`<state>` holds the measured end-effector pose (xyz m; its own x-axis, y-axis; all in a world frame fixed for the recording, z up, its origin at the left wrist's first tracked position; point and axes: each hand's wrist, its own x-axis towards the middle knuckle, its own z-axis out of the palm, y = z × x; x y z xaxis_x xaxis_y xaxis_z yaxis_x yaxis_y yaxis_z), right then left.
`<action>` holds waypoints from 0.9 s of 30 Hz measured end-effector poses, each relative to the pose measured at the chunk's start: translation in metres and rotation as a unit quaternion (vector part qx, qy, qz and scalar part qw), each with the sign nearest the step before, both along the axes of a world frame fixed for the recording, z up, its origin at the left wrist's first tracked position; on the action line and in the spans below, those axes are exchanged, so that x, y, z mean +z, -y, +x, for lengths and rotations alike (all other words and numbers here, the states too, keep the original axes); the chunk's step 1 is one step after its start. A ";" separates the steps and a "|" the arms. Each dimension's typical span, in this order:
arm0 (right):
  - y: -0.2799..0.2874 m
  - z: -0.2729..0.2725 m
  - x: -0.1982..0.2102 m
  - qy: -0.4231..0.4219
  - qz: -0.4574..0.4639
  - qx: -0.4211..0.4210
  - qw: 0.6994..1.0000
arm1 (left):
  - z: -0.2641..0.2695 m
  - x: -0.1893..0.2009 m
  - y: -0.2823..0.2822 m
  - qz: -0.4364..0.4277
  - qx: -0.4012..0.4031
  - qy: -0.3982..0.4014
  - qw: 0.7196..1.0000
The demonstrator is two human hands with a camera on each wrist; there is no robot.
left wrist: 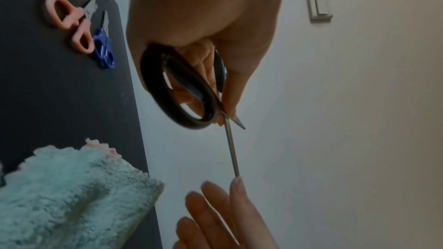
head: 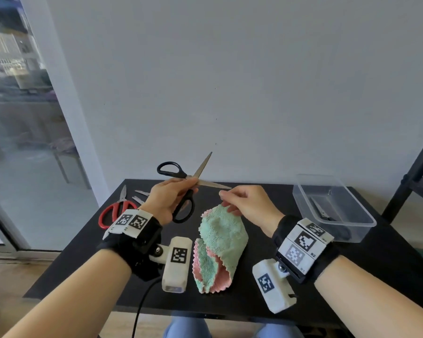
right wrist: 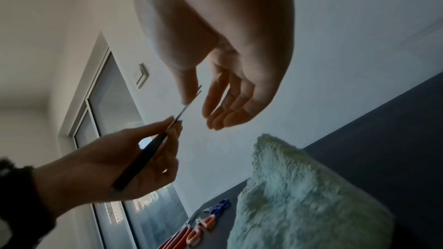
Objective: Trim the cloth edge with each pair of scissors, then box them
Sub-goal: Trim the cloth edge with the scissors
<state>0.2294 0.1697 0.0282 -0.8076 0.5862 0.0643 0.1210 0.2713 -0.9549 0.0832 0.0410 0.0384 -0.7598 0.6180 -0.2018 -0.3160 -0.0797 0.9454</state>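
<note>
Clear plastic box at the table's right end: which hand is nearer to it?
Right. The right hand hovers over the green-and-pink fluffy cloth, just left of the clear plastic box. The left hand, gripping the black-handled scissors, is farther left.

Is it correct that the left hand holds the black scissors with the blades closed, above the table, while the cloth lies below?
Not quite: the blades are open. The head view shows the black scissors in the left hand with blades spread apart, above the table, with the cloth below.
</note>
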 end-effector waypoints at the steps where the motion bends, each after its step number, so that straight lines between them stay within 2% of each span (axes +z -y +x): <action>1: 0.004 -0.001 0.000 0.009 -0.029 0.018 0.999 | 0.002 0.000 -0.003 0.009 0.002 0.001 1.000; 4: 0.016 -0.004 -0.003 0.021 -0.120 0.072 0.990 | 0.009 0.004 -0.013 0.033 -0.014 0.010 0.999; 8: 0.022 -0.010 -0.004 0.000 -0.158 0.085 0.984 | 0.015 0.006 -0.022 0.043 -0.034 0.011 0.998; 13: 0.017 -0.012 -0.007 -0.009 -0.156 0.073 0.985 | 0.013 0.002 -0.026 0.049 -0.037 0.014 0.998; 18: 0.007 -0.008 -0.011 -0.003 -0.154 0.074 0.985 | -0.003 0.000 -0.019 0.067 0.009 0.035 0.997; 24: 0.001 -0.001 -0.011 0.011 -0.155 0.077 0.985 | -0.015 0.000 -0.007 0.047 0.024 0.002 0.999; 27: 0.000 0.002 -0.010 0.013 -0.150 0.069 0.986 | -0.017 0.002 -0.003 0.013 -0.003 -0.027 1.000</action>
<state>0.2314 0.1701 0.0186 -0.8802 0.4599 -0.1176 0.1291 -0.0065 -0.9916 0.0667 0.0440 0.0406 -0.7648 0.6278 -0.1446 -0.2654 -0.1024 0.9587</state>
